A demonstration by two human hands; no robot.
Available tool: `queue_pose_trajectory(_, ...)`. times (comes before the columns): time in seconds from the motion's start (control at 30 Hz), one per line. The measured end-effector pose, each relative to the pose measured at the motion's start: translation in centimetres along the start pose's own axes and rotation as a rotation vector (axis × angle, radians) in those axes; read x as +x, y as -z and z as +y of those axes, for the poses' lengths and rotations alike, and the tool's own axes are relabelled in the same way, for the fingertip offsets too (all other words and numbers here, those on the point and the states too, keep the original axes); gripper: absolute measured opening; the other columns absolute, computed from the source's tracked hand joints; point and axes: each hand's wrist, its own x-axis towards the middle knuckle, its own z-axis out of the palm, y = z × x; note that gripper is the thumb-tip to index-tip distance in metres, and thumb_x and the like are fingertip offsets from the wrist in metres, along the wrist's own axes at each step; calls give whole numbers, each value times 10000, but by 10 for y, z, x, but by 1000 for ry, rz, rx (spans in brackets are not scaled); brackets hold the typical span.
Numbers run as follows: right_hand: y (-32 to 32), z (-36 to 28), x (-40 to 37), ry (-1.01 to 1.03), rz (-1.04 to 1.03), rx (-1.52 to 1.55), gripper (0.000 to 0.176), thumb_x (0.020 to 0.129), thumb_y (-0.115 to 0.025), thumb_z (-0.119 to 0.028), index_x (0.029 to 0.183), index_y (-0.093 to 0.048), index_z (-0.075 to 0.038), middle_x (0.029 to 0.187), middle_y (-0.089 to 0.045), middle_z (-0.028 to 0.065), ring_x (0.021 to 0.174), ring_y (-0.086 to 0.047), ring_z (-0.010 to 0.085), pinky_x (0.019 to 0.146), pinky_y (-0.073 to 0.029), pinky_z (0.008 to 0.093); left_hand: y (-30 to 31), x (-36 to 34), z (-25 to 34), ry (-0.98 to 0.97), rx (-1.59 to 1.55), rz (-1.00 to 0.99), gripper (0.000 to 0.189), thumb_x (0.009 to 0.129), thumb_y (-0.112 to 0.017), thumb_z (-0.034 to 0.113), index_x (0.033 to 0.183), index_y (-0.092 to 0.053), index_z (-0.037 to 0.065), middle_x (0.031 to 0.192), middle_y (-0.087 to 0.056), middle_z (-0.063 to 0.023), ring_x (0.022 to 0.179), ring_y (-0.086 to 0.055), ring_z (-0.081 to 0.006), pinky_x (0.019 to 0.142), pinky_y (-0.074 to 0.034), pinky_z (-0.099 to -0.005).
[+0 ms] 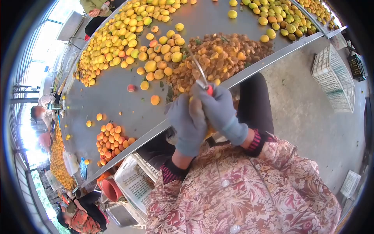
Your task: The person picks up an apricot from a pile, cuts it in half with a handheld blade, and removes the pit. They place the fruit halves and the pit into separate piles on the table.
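Grey-gloved, my right hand point(223, 113) is closed round the red handle of a small knife point(201, 74) whose thin curved blade points up over the table. Pressed close beside it, my left hand point(187, 123) is also closed, its fingers curled inward. A sliver of yellow shows by its fingertips, but what it holds is mostly hidden. Just beyond both hands lies a heap of brown pits and torn fruit pieces point(230, 50). Loose yellow-orange apricots point(156, 64) lie to the left of that heap.
The metal table point(113, 91) has a raised front edge. It bears yellow apricots point(117, 43), greenish fruit point(284, 19) and orange apricots point(111, 140). A white crate point(132, 181) and red bucket point(112, 190) stand below, another crate point(335, 78) at right. Other people sit at left.
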Motion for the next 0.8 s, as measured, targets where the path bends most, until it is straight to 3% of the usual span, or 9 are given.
queue_pose_trajectory(0.07, -1, 5, 8, 77, 171, -137, 259, 836, -622, -232, 674, -565, -38, 567, -526, -39, 561, -435, 5, 498, -394, 217, -23, 0, 6, 157, -277, 244, 257, 907, -448, 261, 845, -515, 20, 776, -547, -167, 746, -534, -304, 691, -398, -379)
queue_pose_trajectory(0.17, 1, 12, 14, 324, 212, -292, 239, 813, -630, -236, 686, -572, -43, 540, -522, 6, 522, -454, 37, 504, -412, 244, -42, 7, 9, 90, -97, 459, 281, 933, -417, 232, 854, -543, -6, 746, -563, -171, 724, -546, -285, 675, -400, -362)
queue_pose_trajectory(0.3, 17, 18, 23, 422, 157, -405, 237, 811, -624, -249, 699, -579, -45, 536, -514, 60, 493, -481, 87, 512, -428, 268, -38, 15, 12, 220, -380, 315, 340, 946, -411, 274, 913, -553, -33, 778, -586, -169, 718, -554, -257, 673, -400, -354)
queue_pose_trajectory(0.37, 25, 23, 29, 481, 105, -554, 249, 817, -614, -265, 691, -581, -52, 533, -509, 82, 476, -498, 140, 510, -433, 279, -51, 16, -5, 546, -971, 144, 404, 962, -381, 324, 917, -548, -41, 807, -600, -155, 727, -549, -216, 674, -398, -340)
queue_pose_trajectory(0.4, 23, 20, 31, 490, 103, -554, 249, 817, -614, -265, 691, -581, -52, 533, -509, 82, 476, -498, 140, 510, -433, 279, -46, 19, 1, 538, -972, 148, 404, 962, -381, 324, 917, -548, -41, 807, -600, -155, 727, -549, -216, 674, -398, -340)
queue_pose_trajectory(0.5, 12, 13, 27, 382, 109, -384, 259, 831, -607, -274, 730, -589, -36, 566, -545, 59, 517, -505, 103, 533, -436, 266, -32, 23, 13, 394, -422, 281, 361, 943, -398, 300, 879, -555, -19, 781, -586, -140, 709, -548, -257, 664, -396, -368)
queue_pose_trajectory(0.57, 3, 7, 26, 101, 112, -91, 273, 850, -597, -279, 791, -597, -12, 629, -579, 34, 584, -504, 68, 576, -442, 249, -21, 29, -3, 46, -126, 280, 291, 910, -426, 265, 852, -564, 16, 727, -556, -134, 690, -533, -313, 633, -385, -404)
queue_pose_trajectory(0.67, 8, 1, 24, -9, 24, -29, 275, 865, -591, -270, 845, -606, 4, 687, -593, 3, 637, -493, 37, 606, -438, 226, -13, 29, -5, -149, 111, 237, 326, 906, -470, 275, 737, -522, 1, 711, -519, -140, 677, -522, -283, 596, -356, -366)
queue_pose_trajectory(0.8, 8, 11, 20, 50, 65, -96, 264, 867, -595, -261, 828, -608, 0, 669, -583, -22, 616, -483, 25, 577, -428, 209, -21, 22, -6, -175, 81, 276, 281, 901, -468, 246, 850, -556, -16, 725, -524, -145, 669, -515, -299, 655, -376, -389)
